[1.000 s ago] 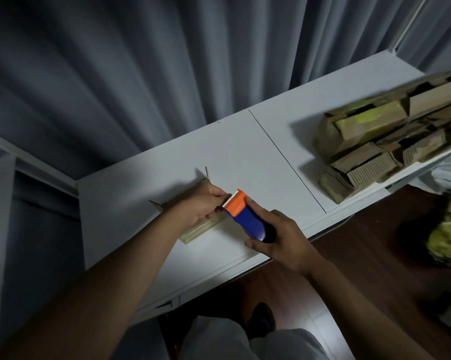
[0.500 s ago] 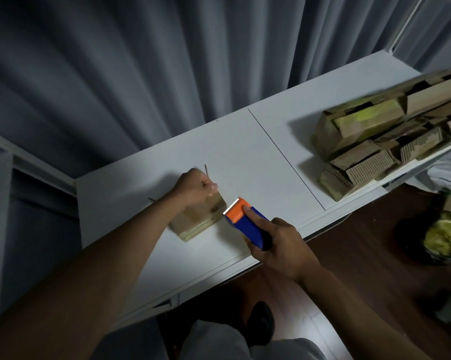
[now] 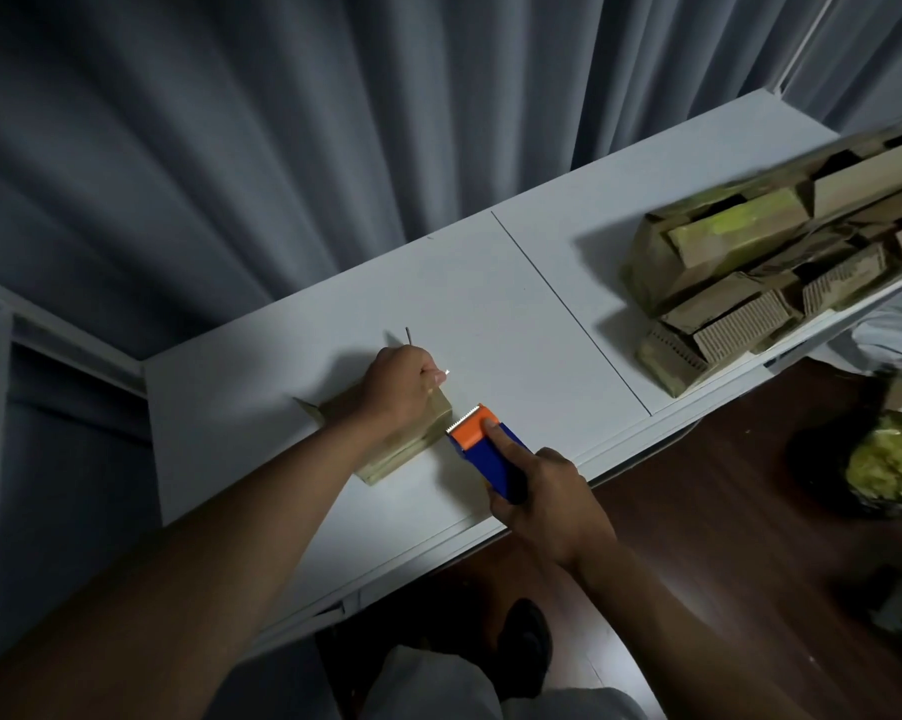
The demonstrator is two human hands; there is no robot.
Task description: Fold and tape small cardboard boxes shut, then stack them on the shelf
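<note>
Box (image 3: 402,439) on white shelf (image 3: 516,314), long axis diagonal | left hand (image 3: 405,384) presses its top, fingers curled over far edge | right hand (image 3: 547,491) grips tape dispenser (image 3: 482,444), toothed edge just beside box's right end, nearer | likely next: tape the end.

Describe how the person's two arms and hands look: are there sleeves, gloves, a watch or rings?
Both forearms are bare as far as the frame shows; no sleeves are visible. The left hand and the right hand wear no gloves. No watch, bracelet or ring shows on either. The light is dim, so small details could be missed.
</note>
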